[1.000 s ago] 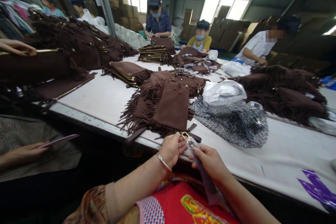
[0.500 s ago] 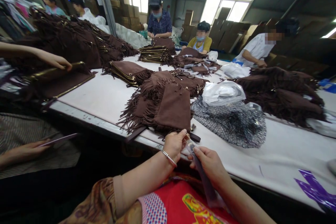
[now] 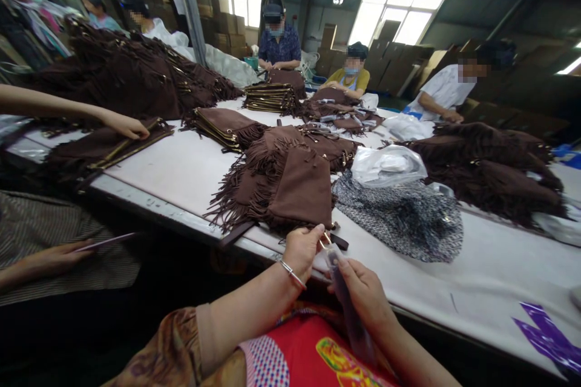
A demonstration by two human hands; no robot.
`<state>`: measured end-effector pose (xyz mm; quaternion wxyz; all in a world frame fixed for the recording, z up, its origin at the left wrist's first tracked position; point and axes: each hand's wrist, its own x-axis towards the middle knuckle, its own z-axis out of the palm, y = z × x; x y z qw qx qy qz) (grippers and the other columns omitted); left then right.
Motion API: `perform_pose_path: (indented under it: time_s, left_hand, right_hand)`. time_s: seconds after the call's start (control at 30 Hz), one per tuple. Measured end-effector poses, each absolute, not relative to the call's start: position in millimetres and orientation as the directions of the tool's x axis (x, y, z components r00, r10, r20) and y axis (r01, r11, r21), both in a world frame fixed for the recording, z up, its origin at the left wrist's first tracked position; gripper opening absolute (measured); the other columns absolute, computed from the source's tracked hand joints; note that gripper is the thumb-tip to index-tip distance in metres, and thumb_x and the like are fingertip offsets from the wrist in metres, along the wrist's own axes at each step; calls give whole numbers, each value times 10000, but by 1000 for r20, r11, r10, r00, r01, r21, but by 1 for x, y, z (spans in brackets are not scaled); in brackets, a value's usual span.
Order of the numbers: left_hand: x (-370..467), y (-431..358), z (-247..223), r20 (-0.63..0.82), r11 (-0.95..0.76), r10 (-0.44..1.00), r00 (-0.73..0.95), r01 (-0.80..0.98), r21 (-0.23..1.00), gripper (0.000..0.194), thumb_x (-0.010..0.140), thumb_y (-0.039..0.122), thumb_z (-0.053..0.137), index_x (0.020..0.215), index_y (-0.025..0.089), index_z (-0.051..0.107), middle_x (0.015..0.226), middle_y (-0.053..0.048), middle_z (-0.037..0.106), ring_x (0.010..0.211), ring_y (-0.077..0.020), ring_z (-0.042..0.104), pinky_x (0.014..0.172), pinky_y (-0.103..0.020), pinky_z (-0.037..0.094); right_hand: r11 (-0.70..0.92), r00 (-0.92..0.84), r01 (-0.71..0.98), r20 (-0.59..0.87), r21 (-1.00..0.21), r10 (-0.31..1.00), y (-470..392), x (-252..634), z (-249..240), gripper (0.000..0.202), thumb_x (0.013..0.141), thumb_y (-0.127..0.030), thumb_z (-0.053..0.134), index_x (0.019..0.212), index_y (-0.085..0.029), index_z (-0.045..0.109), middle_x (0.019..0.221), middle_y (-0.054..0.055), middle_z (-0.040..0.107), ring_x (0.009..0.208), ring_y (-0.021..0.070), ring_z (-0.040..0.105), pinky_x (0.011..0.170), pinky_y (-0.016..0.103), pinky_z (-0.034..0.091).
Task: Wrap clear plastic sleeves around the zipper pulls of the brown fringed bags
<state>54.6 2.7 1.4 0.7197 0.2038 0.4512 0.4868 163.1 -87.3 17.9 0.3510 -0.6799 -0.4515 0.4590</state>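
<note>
My left hand (image 3: 303, 251), with a silver bangle at its wrist, pinches a gold metal clasp (image 3: 325, 240) at the table's front edge. Just right of it, my right hand (image 3: 365, 293) grips a dark strap (image 3: 347, 314) covered by a clear plastic sleeve. The strap's upper end meets the clasp, and its lower part hangs over my red apron (image 3: 299, 347). Directly beyond my hands lies a brown fringed bag (image 3: 303, 187) on top of other fringed bags. A short dark strap end (image 3: 338, 240) sticks out beside my left fingertips.
A black-and-white knit cloth (image 3: 403, 217) and a clear plastic bag (image 3: 388, 164) lie to the right on the white table (image 3: 494, 272). Brown bags are heaped at left (image 3: 131, 75) and right (image 3: 494, 172). A co-worker's hand (image 3: 129, 126) touches a bag at left; other people work across the table.
My hands stay nearly in place; the gold clasp shows more clearly between them. At left, the co-worker's hand has moved right and the bag under it lies flatter. The view has shifted slightly.
</note>
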Motion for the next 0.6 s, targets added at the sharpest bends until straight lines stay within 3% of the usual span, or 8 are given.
perform_pose_path:
  time_s: [0.07,0.17,0.27,0.37,0.5,0.6]
  left_hand:
    - [57,0,0,-459,458,881,116,-456,763,293,658,384,756,659,108,657,616,-70,652,481,-132,556,442,-240,398]
    - [58,-5,-1,-458,471,878,138,-409,781,334,672,425,744,620,121,618,503,-20,566,398,-105,475,379,-223,323]
    - [57,-8,1,-442,484,874,201,-445,754,393,666,477,747,587,142,557,478,2,527,374,-91,442,367,-217,321]
    - [51,-8,3,-429,487,873,232,-457,744,393,682,483,733,603,152,537,493,8,528,363,-87,433,358,-220,332]
    - [41,-7,5,-410,479,878,247,-478,736,381,712,478,709,619,145,550,547,-6,553,415,-104,490,381,-231,386]
    - [34,-9,6,-402,484,875,271,-450,750,314,684,402,752,676,114,627,693,-66,644,564,-135,594,489,-238,474]
  right_hand:
    - [-377,201,265,-332,-887,922,-81,162,19,592,838,-685,422,820,-145,664,565,57,671,476,177,578,438,250,399]
    - [-317,264,285,-244,-904,933,-66,159,21,539,835,-655,449,764,-164,659,617,66,695,549,200,617,493,266,438]
    - [-267,282,326,-177,-907,943,-52,156,23,480,856,-587,452,720,-172,653,651,70,706,623,218,649,567,280,481]
    - [-303,268,262,-233,-916,935,-45,151,23,451,853,-566,452,746,-174,649,631,63,700,588,220,647,529,289,487]
    - [-349,222,129,-317,-928,922,-44,148,19,447,833,-582,476,805,-169,645,582,44,679,515,209,619,487,296,484]
    - [-357,213,106,-330,-928,920,-46,151,15,444,837,-574,481,806,-163,644,542,34,657,458,179,569,433,270,425]
